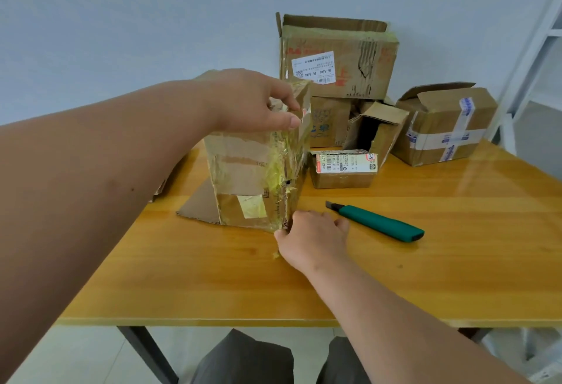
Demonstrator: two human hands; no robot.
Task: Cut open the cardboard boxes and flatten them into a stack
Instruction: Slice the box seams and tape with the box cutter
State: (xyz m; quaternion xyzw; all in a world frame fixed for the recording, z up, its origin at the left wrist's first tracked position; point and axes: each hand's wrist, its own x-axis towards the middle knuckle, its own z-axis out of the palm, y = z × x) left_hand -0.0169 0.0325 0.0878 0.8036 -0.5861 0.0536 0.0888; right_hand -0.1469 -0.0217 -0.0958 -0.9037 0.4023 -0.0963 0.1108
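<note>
Box point(243, 176) stands on the worktop point(425, 262) in front of the person, partly opened, one flap splayed flat toward the left. Its taped corner seam runs near vertical, top by the left hand, bottom by the right. Left hand point(252, 100) reaches from above, arm stretched across the view, thumb and fingers point(289, 122) pinching the top of that seam. Right hand point(313, 240) is low on the worktop, back of hand up, fingers curled against the seam's foot; appears to grip the cardboard edge there, though the fingertips are hidden. So the seam lies between the two hands, one at each end of its long axis. Judgement: the seam looks set to be pulled apart or folded flat. Knife point(377, 222) lies untouched just right of the right hand, blade end toward the box; right hand is the nearer one. More boxes point(337, 58) are piled at the back, well apart.
</note>
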